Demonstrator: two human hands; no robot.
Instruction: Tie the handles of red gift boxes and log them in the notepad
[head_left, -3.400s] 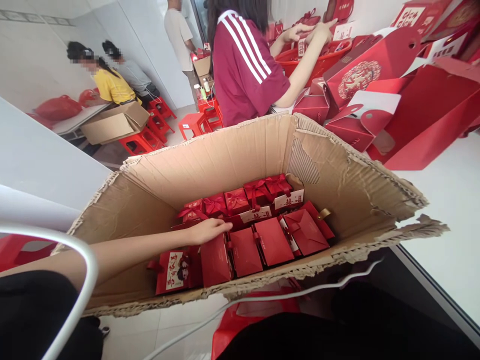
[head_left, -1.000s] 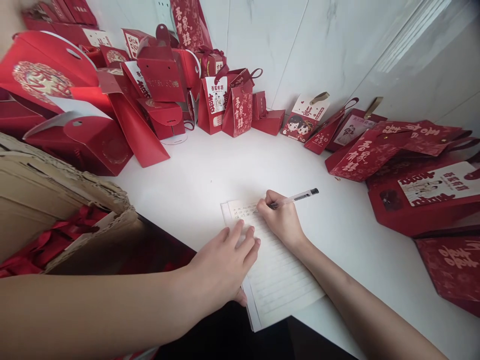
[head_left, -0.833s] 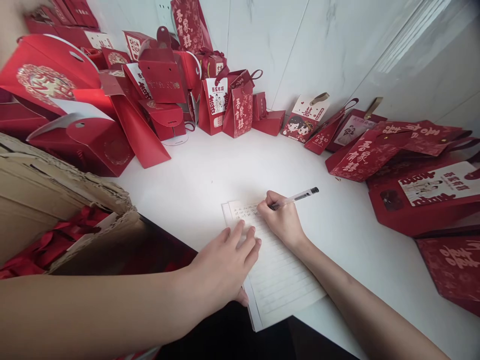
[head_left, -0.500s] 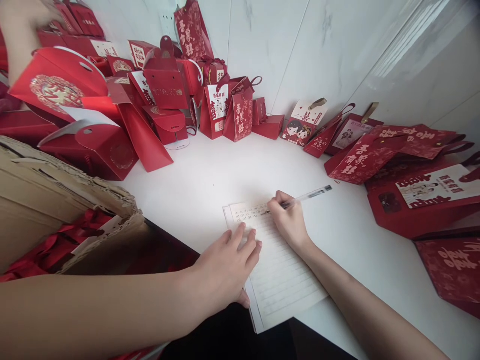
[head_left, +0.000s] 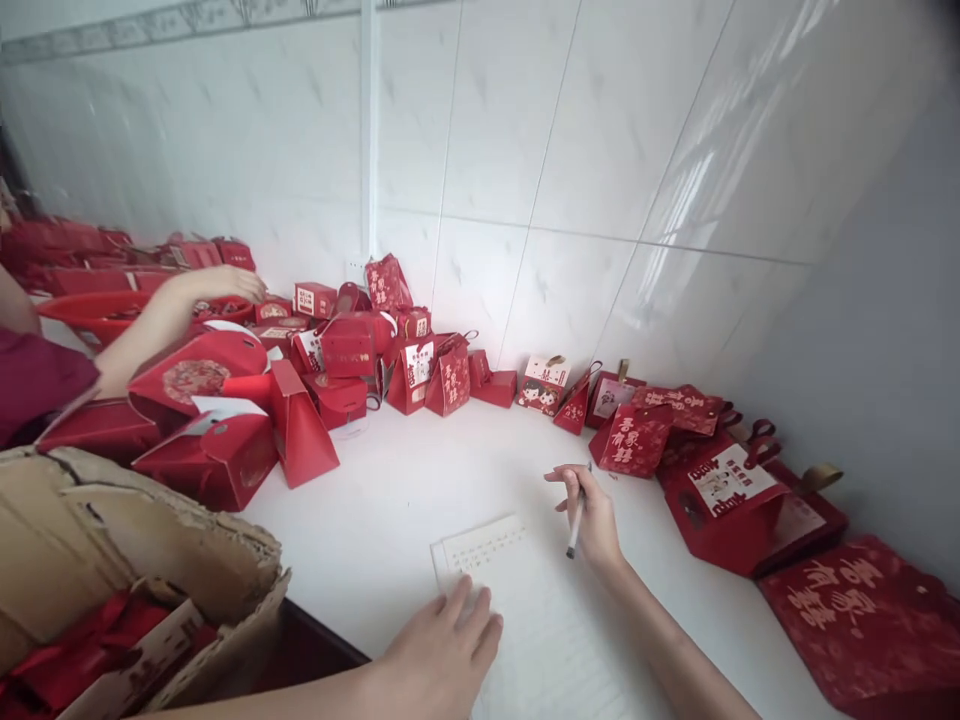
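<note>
A lined notebook (head_left: 540, 640) lies on the white table (head_left: 375, 500), with several rows of small handwriting near its top. Across its left side my left hand (head_left: 450, 645) rests flat, fingers a little spread. My right hand (head_left: 594, 515) is raised off the page, to the right of the writing. Between its fingers sits a pen (head_left: 575, 525), tilted with its dark end pointing down and toward me; the other end is partly hidden by the hand.
Red gift boxes (head_left: 349, 345) crowd the left and back, and more red boxes (head_left: 634, 440) line the right. A torn cardboard box (head_left: 247, 560) stands at lower left. Another person's hand (head_left: 214, 285) reaches over a red basin (head_left: 112, 315). A tiled wall (head_left: 487, 150) rises behind.
My right hand has lifted from the page and moved right, the pen swinging from writing position. The view has tilted up. The other person's hand now shows over the basin.
</note>
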